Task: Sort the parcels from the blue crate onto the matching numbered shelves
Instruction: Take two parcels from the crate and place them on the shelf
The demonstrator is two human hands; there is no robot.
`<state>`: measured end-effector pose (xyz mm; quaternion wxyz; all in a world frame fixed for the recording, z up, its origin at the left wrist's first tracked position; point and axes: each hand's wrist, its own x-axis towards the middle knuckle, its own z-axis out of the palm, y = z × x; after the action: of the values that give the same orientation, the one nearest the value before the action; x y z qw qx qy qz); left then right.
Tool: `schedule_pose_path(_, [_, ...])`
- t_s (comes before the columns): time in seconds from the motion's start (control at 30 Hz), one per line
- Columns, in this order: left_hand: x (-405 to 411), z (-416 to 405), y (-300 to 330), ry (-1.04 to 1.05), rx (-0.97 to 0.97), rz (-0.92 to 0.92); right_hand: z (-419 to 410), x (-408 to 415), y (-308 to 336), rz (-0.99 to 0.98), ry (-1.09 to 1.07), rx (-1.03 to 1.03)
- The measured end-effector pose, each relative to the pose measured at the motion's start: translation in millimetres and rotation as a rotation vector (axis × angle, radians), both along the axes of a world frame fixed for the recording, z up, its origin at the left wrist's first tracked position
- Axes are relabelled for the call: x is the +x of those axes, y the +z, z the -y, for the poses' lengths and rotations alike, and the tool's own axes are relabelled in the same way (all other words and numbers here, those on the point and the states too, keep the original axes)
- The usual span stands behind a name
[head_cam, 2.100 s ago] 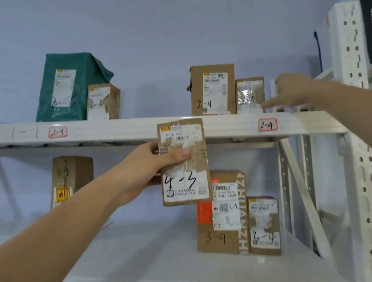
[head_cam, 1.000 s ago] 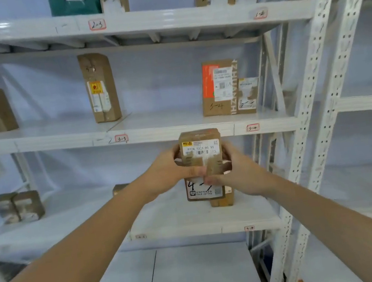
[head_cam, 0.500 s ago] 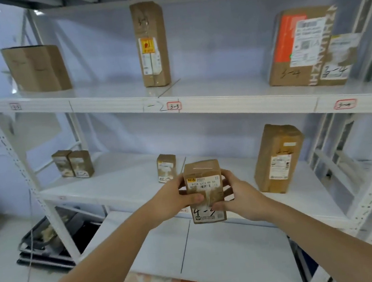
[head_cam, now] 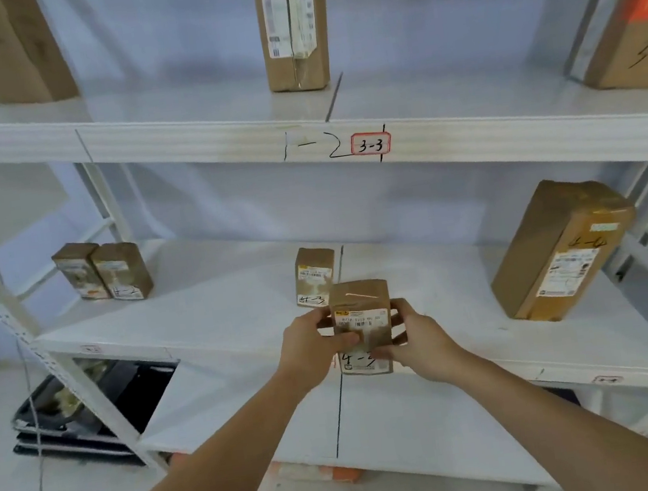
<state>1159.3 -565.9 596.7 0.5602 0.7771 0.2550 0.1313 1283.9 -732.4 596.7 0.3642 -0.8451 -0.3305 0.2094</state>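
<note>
I hold a small brown cardboard parcel (head_cam: 360,314) upright at the front edge of the lower white shelf (head_cam: 218,300). It bears a white label and a handwritten number starting "4-", partly covered by my thumbs. My left hand (head_cam: 311,346) grips its left side and my right hand (head_cam: 416,336) grips its right side. Just behind it on the same shelf stands another small parcel (head_cam: 314,277) marked 4-3. The blue crate is out of view.
On the lower shelf, two small boxes (head_cam: 103,274) stand at the left and a large tilted box (head_cam: 562,251) marked 4-4 at the right. Above, the shelf tagged 3-3 (head_cam: 370,144) carries a tall box (head_cam: 291,27). Dark trays (head_cam: 89,412) lie on the floor.
The view dropped from the upper shelves to the lower ones. My right hand joined the left on the parcel, and both carried it down and forward to the lower shelf's edge.
</note>
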Motion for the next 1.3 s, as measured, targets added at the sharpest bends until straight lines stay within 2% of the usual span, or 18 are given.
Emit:
schedule_pose_path(0.3, [79, -37, -49, 0.041, -0.072, -0.095, -45, 68, -65, -0.134, -0.156, -0.007])
schedule_pose_path(0.57, [134, -58, -91, 0.129, -0.139, -0.201, -81, 119, -115, 0.038, -0.092, -0.124])
schedule_pose_path(0.7, [152, -71, -104, 0.178, -0.135, -0.246, -99, 143, -120, -0.097, -0.163, -0.029])
schedule_pose_path(0.87, [150, -83, -120, 0.167, -0.181, -0.350, -116, 160, -119, -0.063, -0.148, 0.015])
schedule_pose_path(1.03, [134, -89, -107, 0.127, -0.248, -0.428, -121, 165, -120, -0.059, -0.144, -0.003])
schedule_pose_path(1.3, [68, -100, -81, 0.192, -0.228, -0.390, -115, 165, -115, 0.017, -0.134, -0.078])
